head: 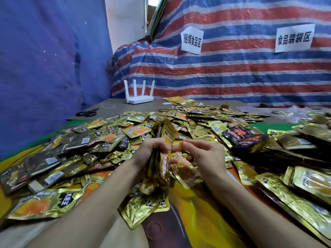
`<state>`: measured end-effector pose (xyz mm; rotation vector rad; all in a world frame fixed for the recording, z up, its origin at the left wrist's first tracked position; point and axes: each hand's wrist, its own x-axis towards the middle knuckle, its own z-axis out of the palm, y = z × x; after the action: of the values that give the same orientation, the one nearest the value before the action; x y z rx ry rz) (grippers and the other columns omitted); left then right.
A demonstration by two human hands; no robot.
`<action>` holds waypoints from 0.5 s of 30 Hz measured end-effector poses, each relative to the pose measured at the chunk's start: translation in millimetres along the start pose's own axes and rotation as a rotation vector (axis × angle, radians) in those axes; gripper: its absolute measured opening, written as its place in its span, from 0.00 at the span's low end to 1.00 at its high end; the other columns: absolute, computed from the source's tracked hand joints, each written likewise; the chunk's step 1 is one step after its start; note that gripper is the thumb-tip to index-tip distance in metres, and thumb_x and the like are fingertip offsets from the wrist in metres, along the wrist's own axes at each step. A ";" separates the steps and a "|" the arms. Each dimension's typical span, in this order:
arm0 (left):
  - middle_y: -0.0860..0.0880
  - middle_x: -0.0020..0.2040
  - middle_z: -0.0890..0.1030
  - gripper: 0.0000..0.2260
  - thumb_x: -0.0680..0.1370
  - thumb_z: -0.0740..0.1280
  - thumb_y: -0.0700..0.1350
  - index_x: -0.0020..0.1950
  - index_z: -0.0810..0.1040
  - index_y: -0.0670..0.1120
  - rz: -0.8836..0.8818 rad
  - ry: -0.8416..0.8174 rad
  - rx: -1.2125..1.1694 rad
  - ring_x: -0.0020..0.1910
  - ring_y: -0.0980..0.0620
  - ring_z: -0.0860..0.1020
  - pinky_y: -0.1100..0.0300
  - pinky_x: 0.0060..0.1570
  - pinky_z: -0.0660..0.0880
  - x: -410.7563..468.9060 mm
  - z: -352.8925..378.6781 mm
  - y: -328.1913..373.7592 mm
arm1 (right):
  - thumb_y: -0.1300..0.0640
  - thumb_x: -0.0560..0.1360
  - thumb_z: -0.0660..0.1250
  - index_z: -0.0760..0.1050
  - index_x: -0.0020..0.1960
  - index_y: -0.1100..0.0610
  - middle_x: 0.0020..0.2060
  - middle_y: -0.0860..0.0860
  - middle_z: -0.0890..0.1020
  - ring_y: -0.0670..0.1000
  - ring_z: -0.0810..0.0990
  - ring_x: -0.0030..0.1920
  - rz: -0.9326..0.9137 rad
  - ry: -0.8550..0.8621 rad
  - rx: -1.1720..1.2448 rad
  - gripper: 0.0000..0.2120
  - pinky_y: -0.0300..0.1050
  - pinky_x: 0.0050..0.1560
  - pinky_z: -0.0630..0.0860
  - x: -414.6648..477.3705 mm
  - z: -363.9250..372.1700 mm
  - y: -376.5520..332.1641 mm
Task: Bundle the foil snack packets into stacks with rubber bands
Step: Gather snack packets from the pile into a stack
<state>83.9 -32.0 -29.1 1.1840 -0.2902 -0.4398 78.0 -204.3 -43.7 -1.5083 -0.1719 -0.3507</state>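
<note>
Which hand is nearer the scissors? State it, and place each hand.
Left. The left hand, gripping the packet stack, sits right of the scissors and closer to the person; the right hand is farther right, beyond that stack.

white paper sign [191, 40] taped on the red, white and blue striped tarpaulin [232, 72] reading 捆绑食品区, larger white paper sign [293, 38] to its right reading 食品装袋区, print on the gold foil snack packets [43, 206] too blurred to read surely

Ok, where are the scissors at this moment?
Head view: the black scissors lie on the grey tabletop at far left, beyond the packet pile, left of the white router.
</note>
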 end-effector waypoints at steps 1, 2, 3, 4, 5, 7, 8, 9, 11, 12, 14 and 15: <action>0.43 0.41 0.82 0.20 0.67 0.63 0.41 0.56 0.73 0.35 -0.021 -0.036 -0.004 0.37 0.47 0.75 0.56 0.36 0.73 -0.9 0.4 0.1 | 0.60 0.70 0.78 0.87 0.44 0.57 0.37 0.54 0.87 0.45 0.77 0.30 0.059 -0.024 0.027 0.03 0.38 0.29 0.73 -1.1 -0.1 -1.3; 0.44 0.39 0.81 0.20 0.67 0.63 0.41 0.57 0.72 0.35 -0.044 -0.070 -0.012 0.36 0.48 0.75 0.57 0.35 0.73 -1.7 0.6 0.3 | 0.60 0.70 0.78 0.88 0.43 0.57 0.38 0.55 0.87 0.45 0.76 0.31 0.104 -0.049 0.042 0.03 0.40 0.30 0.73 -1.1 -0.8 -1.8; 0.43 0.38 0.81 0.21 0.67 0.63 0.41 0.58 0.72 0.35 -0.062 -0.101 -0.026 0.35 0.48 0.75 0.58 0.35 0.74 -2.8 0.7 0.8 | 0.59 0.68 0.79 0.88 0.43 0.57 0.39 0.55 0.87 0.46 0.77 0.32 0.142 -0.072 0.071 0.04 0.42 0.32 0.73 -0.9 -1.2 -2.9; 0.43 0.38 0.80 0.22 0.65 0.65 0.41 0.58 0.72 0.35 -0.072 -0.131 -0.047 0.35 0.48 0.76 0.58 0.34 0.75 -3.6 0.6 1.6 | 0.58 0.65 0.80 0.88 0.42 0.56 0.39 0.56 0.87 0.47 0.77 0.34 0.177 -0.092 0.105 0.06 0.43 0.33 0.74 -0.2 -1.4 -4.0; 0.42 0.39 0.80 0.24 0.63 0.69 0.41 0.58 0.73 0.35 -0.077 -0.164 -0.077 0.35 0.48 0.76 0.58 0.34 0.76 -4.9 0.2 2.4 | 0.57 0.62 0.79 0.88 0.41 0.56 0.38 0.56 0.86 0.49 0.78 0.36 0.218 -0.111 0.140 0.09 0.44 0.35 0.75 0.6 -2.0 -5.5; 0.41 0.41 0.79 0.29 0.58 0.75 0.41 0.57 0.75 0.34 -0.090 -0.240 -0.150 0.35 0.48 0.76 0.58 0.35 0.76 -7.9 -1.0 3.8 | 0.57 0.62 0.78 0.87 0.43 0.60 0.39 0.58 0.85 0.54 0.80 0.41 0.337 -0.179 0.245 0.11 0.52 0.43 0.81 4.9 -4.1 -6.0; 0.41 0.41 0.77 0.30 0.58 0.76 0.41 0.58 0.74 0.34 -0.100 -0.281 -0.174 0.35 0.49 0.75 0.58 0.36 0.75 -9.3 -1.6 4.1 | 0.59 0.66 0.76 0.85 0.44 0.63 0.40 0.58 0.84 0.58 0.81 0.44 0.412 -0.264 0.330 0.09 0.59 0.48 0.82 6.1 -5.1 -6.2; 0.42 0.40 0.76 0.30 0.59 0.76 0.42 0.57 0.73 0.34 -0.109 -0.323 -0.188 0.35 0.49 0.74 0.58 0.36 0.74 -10.5 -2.0 4.0 | 0.61 0.70 0.73 0.82 0.46 0.64 0.40 0.59 0.82 0.62 0.83 0.45 0.490 -0.363 0.408 0.08 0.60 0.48 0.82 5.8 -6.4 -7.7; 0.44 0.38 0.75 0.25 0.62 0.73 0.41 0.55 0.70 0.37 -0.106 -0.406 -0.242 0.36 0.50 0.74 0.58 0.39 0.72 -11.7 -2.3 3.8 | 0.59 0.74 0.70 0.83 0.47 0.64 0.39 0.56 0.81 0.58 0.84 0.44 0.547 -0.508 0.423 0.09 0.46 0.43 0.81 5.0 -11.0 -11.3; 0.44 0.38 0.75 0.22 0.63 0.72 0.41 0.53 0.68 0.39 -0.098 -0.437 -0.285 0.36 0.51 0.74 0.58 0.39 0.71 -11.4 -2.7 4.0 | 0.58 0.73 0.70 0.85 0.47 0.64 0.41 0.56 0.82 0.54 0.82 0.44 0.534 -0.534 0.407 0.10 0.40 0.44 0.77 5.8 -13.0 -13.5; 0.45 0.39 0.72 0.19 0.64 0.70 0.41 0.51 0.67 0.41 -0.072 -0.437 -0.339 0.36 0.51 0.73 0.59 0.40 0.71 -11.0 -3.2 5.2 | 0.61 0.69 0.70 0.85 0.43 0.62 0.49 0.58 0.84 0.52 0.79 0.45 0.502 -0.556 0.459 0.07 0.39 0.48 0.74 7.2 -15.6 -16.9; 0.46 0.40 0.69 0.18 0.64 0.69 0.41 0.50 0.68 0.41 -0.061 -0.423 -0.346 0.36 0.51 0.73 0.59 0.40 0.70 -10.8 -3.8 5.3 | 0.62 0.67 0.69 0.83 0.40 0.62 0.52 0.61 0.84 0.54 0.79 0.46 0.493 -0.558 0.499 0.05 0.42 0.51 0.74 7.6 -15.6 -17.7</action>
<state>77.0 -22.1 -25.4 0.7561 -0.5207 -0.7630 77.7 -221.1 -25.5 -1.0687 -0.2934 0.4874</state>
